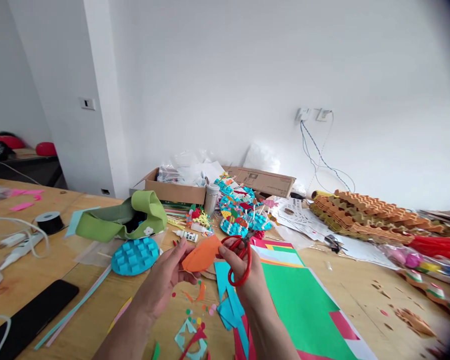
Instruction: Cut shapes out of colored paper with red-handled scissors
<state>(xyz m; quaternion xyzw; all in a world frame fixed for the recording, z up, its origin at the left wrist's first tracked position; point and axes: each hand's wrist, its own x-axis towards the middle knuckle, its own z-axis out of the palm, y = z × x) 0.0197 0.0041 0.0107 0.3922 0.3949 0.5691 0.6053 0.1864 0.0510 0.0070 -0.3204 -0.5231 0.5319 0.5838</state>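
My left hand (169, 270) is closed on the left end of an orange piece of paper (201, 254), cut to a rounded, leaf-like outline. A pair of red-handled scissors (248, 265) is in my right hand (243, 272), with the fingers through the loops and the dark blades pointing away from me. The right fingertips are at the paper's right edge; whether they pinch it I cannot tell. Below the hands lie orange paper scraps (201, 291), small coloured dots and blue paper pieces (228, 305). A blue disc with raised paper loops (135, 256) lies left of my left hand.
Green paper sheets (300, 295) are stacked at the right. Behind stand a glue bottle (185, 235), a cardboard box (182, 192) and blue paper decorations (234, 227). A green fabric band (116, 225) and a black phone (33, 315) lie left; egg trays (375, 215) are piled right.
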